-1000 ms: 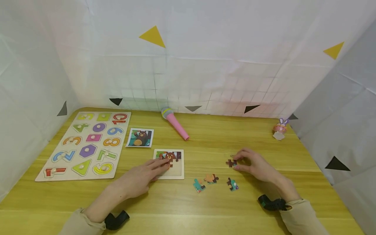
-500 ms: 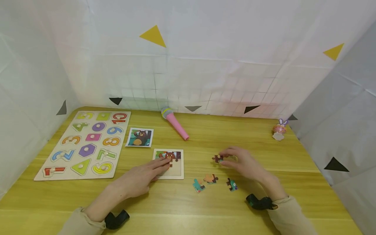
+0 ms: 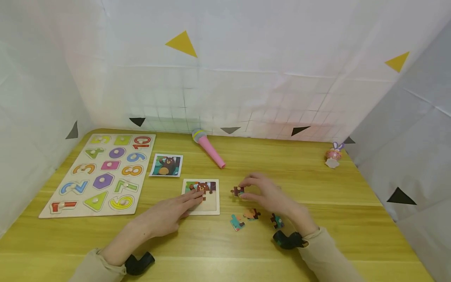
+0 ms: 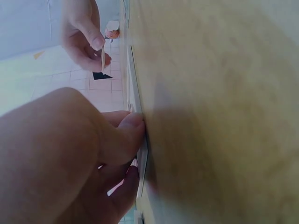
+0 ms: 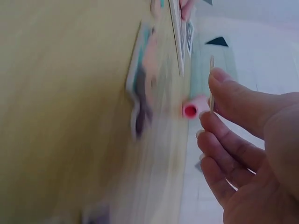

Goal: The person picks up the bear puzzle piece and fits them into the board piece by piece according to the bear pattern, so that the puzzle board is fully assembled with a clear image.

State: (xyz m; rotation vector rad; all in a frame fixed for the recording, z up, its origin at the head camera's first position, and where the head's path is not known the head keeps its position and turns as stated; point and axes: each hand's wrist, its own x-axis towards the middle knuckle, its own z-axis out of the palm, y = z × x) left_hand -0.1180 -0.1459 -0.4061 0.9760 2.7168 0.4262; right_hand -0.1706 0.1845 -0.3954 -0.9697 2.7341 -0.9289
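My left hand (image 3: pixel 167 215) rests on the wooden puzzle tray (image 3: pixel 214 203), its fingers stretched over the partly filled bear picture. In the left wrist view the thumb (image 4: pixel 133 123) touches the tray's edge. To the right of the tray, my right hand (image 3: pixel 269 194) pinches a dark brown jigsaw piece (image 3: pixel 237 191) between thumb and fingers. The right wrist view shows that piece (image 5: pixel 212 88) edge-on, raised off the table. Below the right hand lie a teal jigsaw piece (image 3: pixel 237 223), an orange-and-brown piece (image 3: pixel 251 214) and a teal-and-brown piece (image 3: pixel 276 221).
A bear picture card (image 3: pixel 166 165) lies behind the tray. At the left is a number-and-shape peg board (image 3: pixel 139 180). A pink toy microphone (image 3: pixel 210 150) lies at the back, and a small bunny figure (image 3: pixel 333 155) stands at the far right. White sheets enclose the table.
My right hand has moved left with the brown jigsaw piece, from the right side of the table to near the tray. The left hand has stayed on the tray.
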